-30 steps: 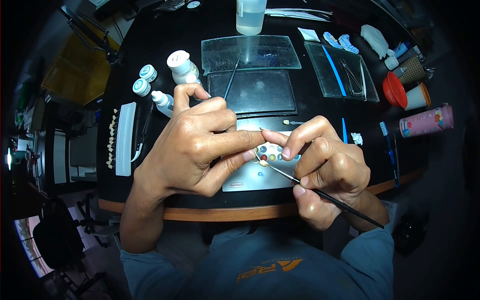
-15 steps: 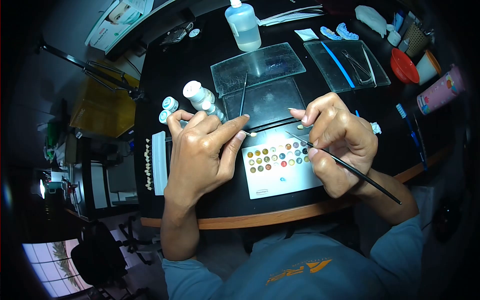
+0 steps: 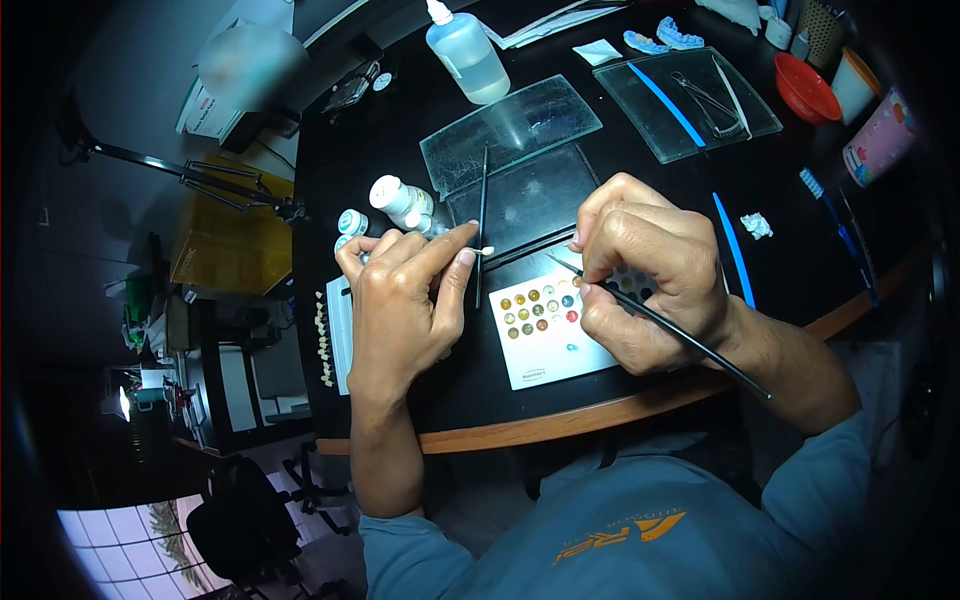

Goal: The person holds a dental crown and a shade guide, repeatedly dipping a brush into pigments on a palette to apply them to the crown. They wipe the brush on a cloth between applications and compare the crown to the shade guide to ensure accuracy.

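My left hand point(image 3: 400, 300) is closed, pinching between thumb and index finger the thin stem of a small cream tooth shade tab point(image 3: 487, 251). My right hand point(image 3: 655, 270) grips a fine-tipped brush point(image 3: 715, 357) with a dark handle, its tip pointing left, a short way from the tab. Below both hands lies a white card point(image 3: 550, 370) with rows of coloured round dots, partly hidden by my right hand. A second brush point(image 3: 483, 200) lies across the black case point(image 3: 535, 205), beside my left fingers.
A glass slab point(image 3: 520, 130) and a bottle of clear liquid point(image 3: 470, 60) stand behind. White jars point(image 3: 400, 195) are at left, near a row of tooth tabs point(image 3: 323, 340). Another glass slab point(image 3: 640, 130) with tools, a red bowl point(image 3: 805, 88) and a toothbrush point(image 3: 825, 210) are at right.
My right hand has closed its raised fingers and moved slightly left with the brush, covering more of the card. The tab has shifted a little left and up. The whole view has turned slightly.
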Tool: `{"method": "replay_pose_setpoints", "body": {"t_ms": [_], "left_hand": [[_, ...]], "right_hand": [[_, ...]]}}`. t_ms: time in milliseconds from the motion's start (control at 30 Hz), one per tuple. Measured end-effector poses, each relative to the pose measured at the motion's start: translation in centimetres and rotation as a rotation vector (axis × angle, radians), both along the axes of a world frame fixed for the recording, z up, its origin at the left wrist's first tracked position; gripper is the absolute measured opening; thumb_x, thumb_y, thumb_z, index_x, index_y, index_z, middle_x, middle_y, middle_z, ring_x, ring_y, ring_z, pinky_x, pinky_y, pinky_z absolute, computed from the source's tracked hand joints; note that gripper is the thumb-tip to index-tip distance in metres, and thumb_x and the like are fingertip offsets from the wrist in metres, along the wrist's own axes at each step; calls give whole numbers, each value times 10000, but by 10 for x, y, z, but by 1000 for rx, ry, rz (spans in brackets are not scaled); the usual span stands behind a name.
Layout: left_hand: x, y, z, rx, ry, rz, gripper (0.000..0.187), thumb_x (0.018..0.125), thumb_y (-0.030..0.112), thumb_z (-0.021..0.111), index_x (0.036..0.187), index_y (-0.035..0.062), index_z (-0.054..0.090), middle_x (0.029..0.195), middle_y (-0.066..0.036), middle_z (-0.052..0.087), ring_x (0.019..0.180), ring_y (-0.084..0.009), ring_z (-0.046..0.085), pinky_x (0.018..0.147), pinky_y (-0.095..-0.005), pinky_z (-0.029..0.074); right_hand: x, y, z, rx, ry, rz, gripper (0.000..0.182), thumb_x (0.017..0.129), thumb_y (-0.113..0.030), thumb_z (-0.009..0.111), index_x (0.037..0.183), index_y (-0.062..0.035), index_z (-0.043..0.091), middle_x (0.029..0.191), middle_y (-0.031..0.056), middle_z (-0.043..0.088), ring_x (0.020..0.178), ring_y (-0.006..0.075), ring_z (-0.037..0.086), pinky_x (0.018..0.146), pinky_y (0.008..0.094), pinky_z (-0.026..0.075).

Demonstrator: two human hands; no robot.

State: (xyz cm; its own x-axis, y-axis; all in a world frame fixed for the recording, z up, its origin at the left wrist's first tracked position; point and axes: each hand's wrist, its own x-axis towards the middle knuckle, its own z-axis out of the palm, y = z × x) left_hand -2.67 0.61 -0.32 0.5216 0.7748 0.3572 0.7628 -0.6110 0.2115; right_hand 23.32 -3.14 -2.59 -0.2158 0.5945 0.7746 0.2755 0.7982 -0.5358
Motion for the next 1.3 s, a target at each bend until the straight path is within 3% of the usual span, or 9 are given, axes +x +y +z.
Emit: {"method": "replay_pose_setpoints", "body": {"t_ms": [167, 267, 500, 567, 600, 700, 767, 1033, 1300], "left_hand": [[0, 1, 2, 34, -11, -35, 233, 1003, 182, 712, 1182, 100, 836, 654, 7, 557, 666, -139, 506, 925, -376, 319], [1, 1, 3, 18, -23, -49, 231, 1001, 170, 709, 1180, 95, 834, 649, 11, 549, 656, -136, 505, 914, -367, 320], [2, -2, 7, -79, -78, -44, 212, 998, 202, 725, 1151, 107, 837, 667, -9, 607, 705, -172, 571, 944, -414, 308], [2, -2, 8, -82, -78, -47, 211, 997, 198, 726, 1152, 109, 837, 666, -7, 605, 706, -170, 570, 944, -415, 309], [2, -2, 8, -80, -79, -49, 211, 997, 198, 726, 1153, 110, 837, 666, -7, 606, 706, -169, 571, 944, -413, 309], [2, -3, 6, -75, -78, -55, 210, 998, 198, 727, 1154, 112, 837, 666, -5, 607, 706, -168, 572, 942, -408, 312], [2, -3, 5, -68, -77, -60, 208, 998, 201, 729, 1152, 113, 838, 665, -4, 608, 707, -168, 573, 941, -402, 314], [3, -3, 4, -67, -100, -70, 204, 999, 204, 727, 1144, 112, 837, 663, -6, 612, 711, -173, 579, 937, -398, 324], [1, -2, 1, -51, -114, -77, 199, 999, 218, 729, 1133, 119, 839, 674, -18, 622, 731, -187, 588, 946, -410, 321]], "right_hand": [[-9, -2, 2, -24, 83, 19, 72, 692, 10, 666, 735, -2, 609, 678, 94, 607, 683, 239, 618, 617, 361, 492], [-5, -7, 5, -121, 11, 44, 69, 844, -21, 743, 868, 31, 703, 780, 112, 695, 812, 232, 684, 721, 346, 537], [-5, -41, 24, -358, 169, 239, 346, 1129, -236, 594, 994, 44, 745, 912, 173, 773, 875, 251, 744, 789, 364, 600], [-14, -73, 27, -626, 487, 624, 295, 1030, -250, 768, 961, 36, 743, 964, 208, 786, 919, 312, 767, 818, 425, 634], [-21, -80, 24, -575, 597, 790, 309, 947, -241, 867, 949, 39, 736, 990, 242, 788, 938, 343, 768, 837, 452, 637], [-41, -112, 22, -694, 933, 1046, 352, 871, -125, 924, 965, 4, 611, 1032, 321, 746, 992, 378, 757, 884, 485, 626], [-44, -125, 22, -833, 1031, 1258, 507, 822, -86, 957, 1077, -26, 523, 1218, 359, 704, 1212, 389, 721, 1078, 504, 572], [-52, -145, 31, -1023, 1225, 1322, 406, 873, 46, 871, 924, -53, 481, 1019, 269, 750, 1006, 343, 770, 951, 503, 626], [-60, -151, 36, -808, 1281, 1266, 309, 899, 77, 827, 901, -32, 538, 962, 251, 719, 886, 318, 738, 857, 490, 618]]}}
